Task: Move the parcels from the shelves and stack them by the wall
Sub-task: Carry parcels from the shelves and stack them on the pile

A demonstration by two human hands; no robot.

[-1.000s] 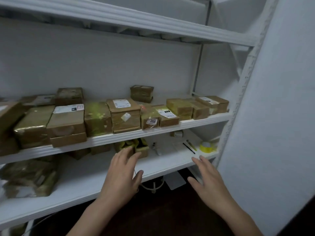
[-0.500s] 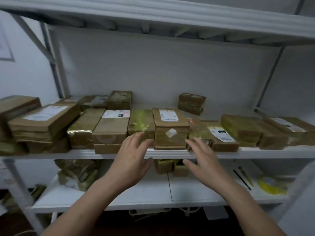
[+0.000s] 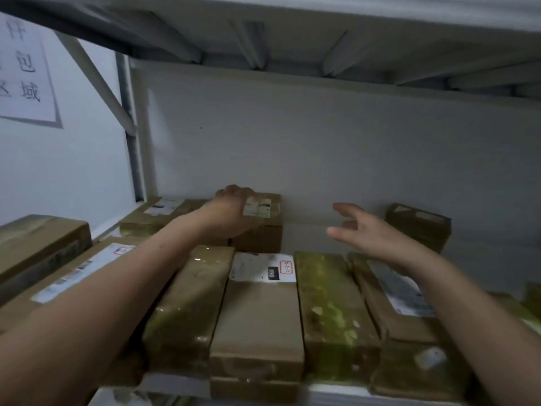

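Observation:
A small brown parcel (image 3: 263,230) with a pale label stands at the back of the middle shelf against the white rear panel. My left hand (image 3: 228,209) lies over its top left corner, fingers curled over the far edge. To the right of that parcel, my right hand (image 3: 366,232) hovers with fingers spread and holds nothing. Below my arms lies a front row of parcels: a taped one (image 3: 190,303), a labelled brown one (image 3: 257,317), a green-taped one (image 3: 330,312) and a labelled one (image 3: 395,303).
Another small box (image 3: 418,227) stands at the back right. A flat parcel (image 3: 158,215) and large parcels (image 3: 38,247) fill the left. The upper shelf (image 3: 292,39) hangs close overhead. A shelf upright (image 3: 131,142) and a wall sign (image 3: 26,68) are at left.
I have moved closer and both arms have reached over the front row to the back of the shelf. My left hand has landed on the small back parcel; my right hand is beside it.

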